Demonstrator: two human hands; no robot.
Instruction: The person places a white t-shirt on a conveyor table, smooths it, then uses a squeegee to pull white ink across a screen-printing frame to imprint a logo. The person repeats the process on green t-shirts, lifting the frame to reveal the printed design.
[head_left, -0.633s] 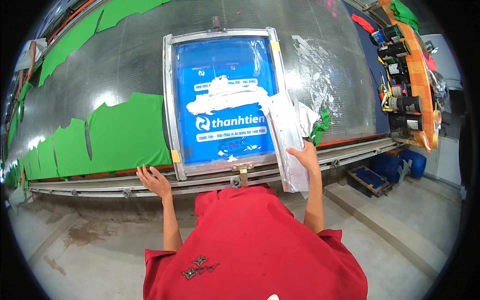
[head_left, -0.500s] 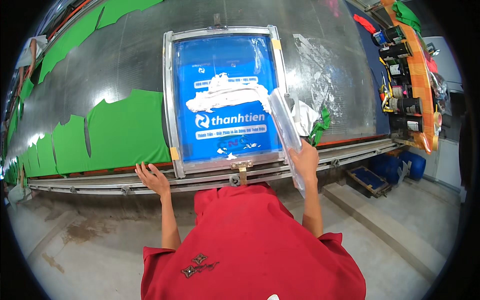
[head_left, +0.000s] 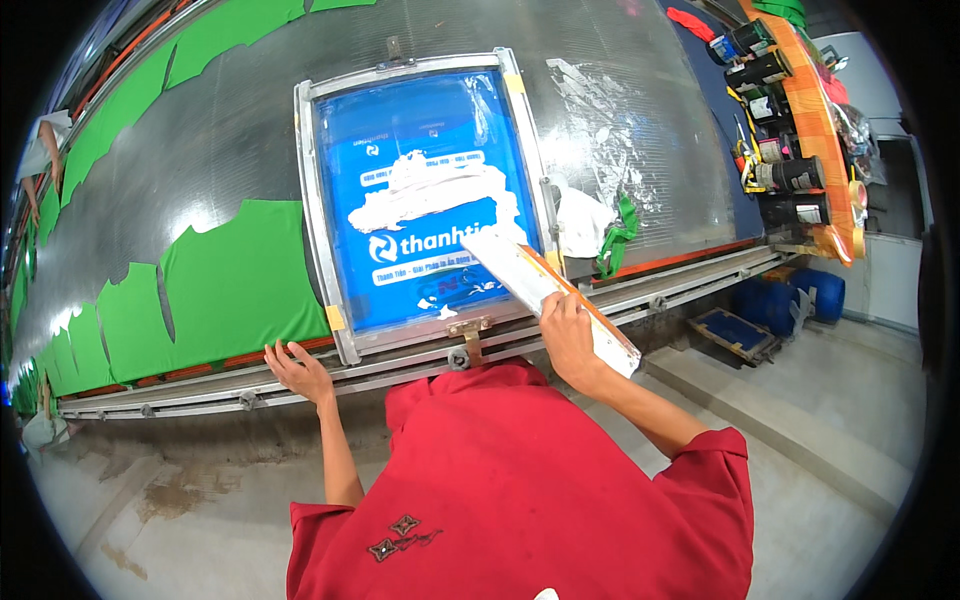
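Observation:
A silver-framed printing screen (head_left: 307, 150) with blue mesh lies on the long grey table in front of me. Thick white paste (head_left: 425, 188) is spread in a band across its middle, with small dabs near the lower edge. My right hand (head_left: 567, 338) is closed round a long squeegee (head_left: 512, 272) with a white face and an orange-brown strip. The squeegee slants from the mesh over the frame's lower right corner. My left hand (head_left: 300, 372) holds nothing, fingers apart, by the table's front rail left of the screen. Green cloth pieces (head_left: 245, 270) lie beside the screen.
White crumpled material (head_left: 582, 222) and a green cloth strip (head_left: 620, 235) lie right of the screen. Several black jars (head_left: 790, 175) stand along the orange board (head_left: 815, 150). Metal rails (head_left: 690, 290) edge the table; blue drums (head_left: 765, 305) stand below.
My right hand has turned the squeegee, so its upper end swung left over the mesh and its broad white face shows. The whole view has shifted slightly; my left hand stays near the rail.

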